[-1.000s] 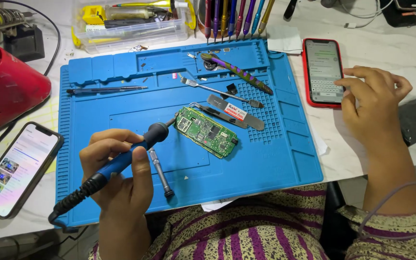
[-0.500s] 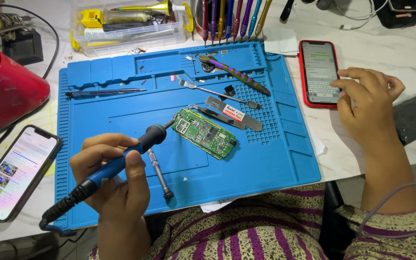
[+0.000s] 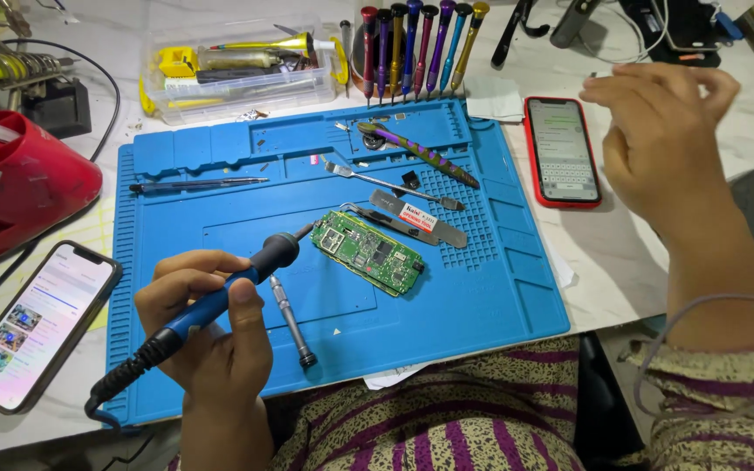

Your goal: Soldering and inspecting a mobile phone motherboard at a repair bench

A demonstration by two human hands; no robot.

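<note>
Right hand (image 3: 656,144) has lifted off the red-cased phone (image 3: 562,150) and now hovers beside it, fingers loosely curled on nothing.

Left hand (image 3: 207,327) stays clamped on the blue-handled soldering iron (image 3: 220,296), its tip at the near-left edge of the green circuit board (image 3: 368,251), which lies mid-way across the blue silicone work mat (image 3: 499,296); a small steel screwdriver (image 3: 291,321) lies just beside the hand; bare mat stays open toward the near right corner; a second phone (image 3: 37,327) sits off the mat's left edge.
</note>
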